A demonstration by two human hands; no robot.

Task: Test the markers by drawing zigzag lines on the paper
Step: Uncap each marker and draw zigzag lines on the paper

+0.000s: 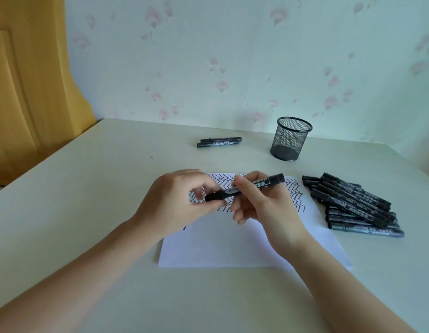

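Note:
A white sheet of paper (pixel 232 246) lies on the table, its far half covered with black zigzag lines. Above it I hold a black marker (pixel 261 183) almost level, pointing left to right. My right hand (pixel 263 205) grips the barrel between thumb and fingers. My left hand (pixel 177 200) pinches the marker's left end, where the cap sits. A pile of several black markers (pixel 352 203) lies to the right of the paper. Two more black markers (pixel 219 142) lie side by side at the back of the table.
A black mesh pen cup (pixel 291 139) stands upright at the back right, with nothing visible in it. The pale table (pixel 88 188) meets a flowered wall behind. An orange curtain (pixel 28 80) hangs at the far left.

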